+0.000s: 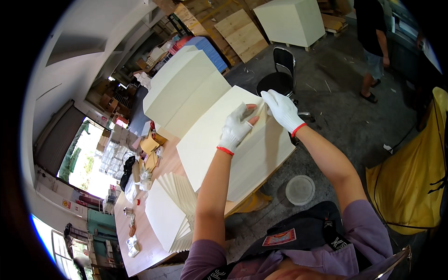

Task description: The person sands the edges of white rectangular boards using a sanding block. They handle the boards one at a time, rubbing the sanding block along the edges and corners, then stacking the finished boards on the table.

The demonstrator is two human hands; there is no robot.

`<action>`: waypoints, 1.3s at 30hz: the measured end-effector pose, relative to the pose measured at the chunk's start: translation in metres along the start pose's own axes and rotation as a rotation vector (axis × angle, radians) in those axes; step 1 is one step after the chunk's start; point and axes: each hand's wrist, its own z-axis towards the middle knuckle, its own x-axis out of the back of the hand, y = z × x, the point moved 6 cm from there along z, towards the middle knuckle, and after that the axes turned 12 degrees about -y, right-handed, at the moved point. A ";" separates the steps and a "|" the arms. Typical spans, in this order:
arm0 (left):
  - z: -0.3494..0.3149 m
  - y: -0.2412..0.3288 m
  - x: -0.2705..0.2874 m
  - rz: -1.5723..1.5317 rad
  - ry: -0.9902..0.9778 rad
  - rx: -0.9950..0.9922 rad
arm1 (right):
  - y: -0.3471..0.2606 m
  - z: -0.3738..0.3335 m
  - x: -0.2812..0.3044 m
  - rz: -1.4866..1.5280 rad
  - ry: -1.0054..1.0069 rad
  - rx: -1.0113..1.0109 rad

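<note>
My left hand (235, 128), in a white glove with bare fingertips, pinches the edge of a large cream paper sheet (212, 140) lying on top of a paper stack on the wooden table (140, 242). My right hand (280, 108), also gloved in white, grips the same sheet's far edge just to the right. Both hands meet at the sheet's upper right corner, where the paper lifts slightly.
A taller stack of cream sheets (186, 91) stands behind. A fanned pile of folded sheets (170, 212) lies near the table's front. A black chair (280, 77), a round white lid (299, 190) on the floor, a yellow bag (413, 182) at right, a standing person (373, 42).
</note>
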 end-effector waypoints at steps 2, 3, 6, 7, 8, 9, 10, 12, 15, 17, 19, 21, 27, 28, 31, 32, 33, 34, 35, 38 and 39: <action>-0.004 0.012 -0.001 -0.081 0.040 -0.028 | 0.000 -0.002 0.000 -0.048 0.007 -0.002; -0.005 0.017 -0.001 -0.073 0.053 -0.028 | 0.003 -0.002 -0.002 -0.093 0.011 0.005; -0.007 0.020 0.001 0.147 0.040 0.045 | 0.005 0.001 -0.003 -0.098 -0.011 0.011; -0.005 0.018 0.000 0.161 0.021 0.057 | 0.006 0.002 -0.003 -0.090 -0.009 0.022; -0.005 0.016 -0.001 0.172 0.012 0.066 | 0.006 0.002 -0.004 -0.084 -0.007 0.033; -0.005 0.015 -0.002 0.184 0.003 0.076 | 0.007 0.003 -0.005 -0.090 0.011 0.055; -0.006 0.016 -0.003 0.193 0.002 0.081 | 0.008 0.003 -0.006 -0.097 0.021 0.066; -0.005 0.014 -0.004 0.178 0.011 0.082 | 0.010 0.002 -0.006 -0.109 0.036 0.073; -0.003 0.009 -0.004 0.147 0.028 0.069 | 0.011 0.003 -0.006 -0.114 0.038 0.063; -0.004 0.012 -0.003 0.171 0.019 0.062 | 0.011 0.003 -0.005 -0.105 0.038 0.056; -0.004 0.012 -0.002 0.138 0.041 0.011 | 0.008 0.001 -0.005 -0.092 0.030 0.047; -0.006 0.011 0.000 0.131 0.084 -0.028 | 0.004 -0.002 -0.005 -0.084 0.007 0.028; -0.004 0.006 -0.001 0.277 0.072 -0.005 | 0.011 0.004 -0.008 -0.081 0.027 0.053; -0.005 0.015 -0.005 0.286 0.043 0.055 | 0.015 0.003 -0.006 -0.087 0.036 0.048; -0.007 0.022 -0.005 0.261 0.019 0.143 | 0.013 0.002 -0.006 -0.077 0.039 0.047; -0.007 0.022 -0.004 0.257 0.018 0.146 | 0.013 0.002 -0.006 -0.074 0.039 0.046; -0.007 0.021 -0.004 0.253 0.017 0.149 | 0.013 0.002 -0.006 -0.077 0.039 0.045; -0.007 0.021 -0.004 0.263 0.016 0.141 | 0.012 0.002 -0.006 -0.069 0.036 0.039; -0.006 0.020 -0.003 0.253 0.025 0.123 | 0.012 0.002 -0.006 -0.062 0.034 0.033; -0.006 0.014 -0.002 0.210 0.069 0.057 | 0.009 0.000 -0.006 -0.006 0.004 -0.001; -0.007 0.013 -0.002 0.206 0.087 0.036 | 0.008 -0.002 -0.006 0.012 -0.012 -0.011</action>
